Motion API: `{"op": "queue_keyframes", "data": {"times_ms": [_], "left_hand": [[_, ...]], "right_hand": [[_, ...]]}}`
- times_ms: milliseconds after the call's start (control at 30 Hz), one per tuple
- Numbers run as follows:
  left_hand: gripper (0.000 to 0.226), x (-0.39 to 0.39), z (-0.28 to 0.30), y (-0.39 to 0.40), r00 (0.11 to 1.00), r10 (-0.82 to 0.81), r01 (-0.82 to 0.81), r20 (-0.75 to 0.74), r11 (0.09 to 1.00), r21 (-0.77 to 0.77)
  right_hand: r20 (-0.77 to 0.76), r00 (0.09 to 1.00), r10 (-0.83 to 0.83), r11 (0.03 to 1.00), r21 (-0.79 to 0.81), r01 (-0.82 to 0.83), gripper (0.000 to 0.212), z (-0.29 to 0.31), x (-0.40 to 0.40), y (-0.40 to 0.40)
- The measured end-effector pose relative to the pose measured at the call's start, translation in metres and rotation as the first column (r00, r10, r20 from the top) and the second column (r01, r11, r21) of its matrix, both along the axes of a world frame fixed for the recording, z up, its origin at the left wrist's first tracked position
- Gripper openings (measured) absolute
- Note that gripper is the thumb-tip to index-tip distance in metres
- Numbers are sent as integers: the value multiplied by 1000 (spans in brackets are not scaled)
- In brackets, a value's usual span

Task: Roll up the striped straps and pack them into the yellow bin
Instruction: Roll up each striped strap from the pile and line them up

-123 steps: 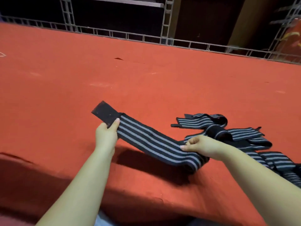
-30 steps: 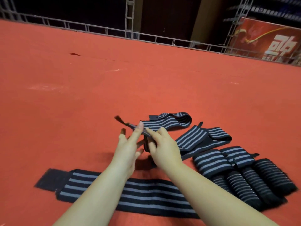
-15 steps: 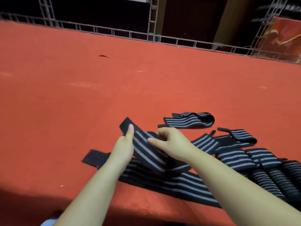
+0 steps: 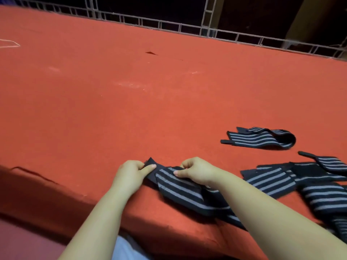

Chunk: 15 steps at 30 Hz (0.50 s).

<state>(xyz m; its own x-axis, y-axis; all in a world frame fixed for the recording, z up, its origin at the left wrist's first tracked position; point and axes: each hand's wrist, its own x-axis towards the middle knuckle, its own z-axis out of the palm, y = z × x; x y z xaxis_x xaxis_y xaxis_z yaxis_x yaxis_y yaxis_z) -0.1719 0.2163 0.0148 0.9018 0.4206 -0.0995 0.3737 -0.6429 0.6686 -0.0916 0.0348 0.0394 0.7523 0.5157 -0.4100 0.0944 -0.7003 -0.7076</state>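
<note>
A black strap with grey stripes (image 4: 180,192) lies near the front edge of the red carpeted platform (image 4: 131,102). My left hand (image 4: 129,175) pinches its plain black end, thumb on top. My right hand (image 4: 197,171) grips the strap just to the right, fingers curled over its far edge. The strap runs back to the right under my right forearm, on top of another flat strap. The yellow bin is not in view.
A folded striped strap (image 4: 262,137) lies alone farther right. Several more straps (image 4: 300,182) are heaped at the right edge. The platform's front edge (image 4: 56,199) drops off just below my hands. A metal truss rail (image 4: 169,27) lines the far side.
Both hands have lowered the strap's end onto the carpet and closed on it. The view has swung left, so the rolled straps on the right have left the frame.
</note>
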Motion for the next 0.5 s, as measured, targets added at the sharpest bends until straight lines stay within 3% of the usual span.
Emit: {"op": "queue_keyframes", "data": {"times_ms": [267,500], "left_hand": [[22,11,-11,18,1000,-10,8,-22,995,-101],[20,19,-12,21,987,155,-163,-50,953,-257]], "right_hand": [[-132,984,-118,993,8,120,28,-5,8,9],[-206,960,-189,980,27,198,18,-1,10,18]]}}
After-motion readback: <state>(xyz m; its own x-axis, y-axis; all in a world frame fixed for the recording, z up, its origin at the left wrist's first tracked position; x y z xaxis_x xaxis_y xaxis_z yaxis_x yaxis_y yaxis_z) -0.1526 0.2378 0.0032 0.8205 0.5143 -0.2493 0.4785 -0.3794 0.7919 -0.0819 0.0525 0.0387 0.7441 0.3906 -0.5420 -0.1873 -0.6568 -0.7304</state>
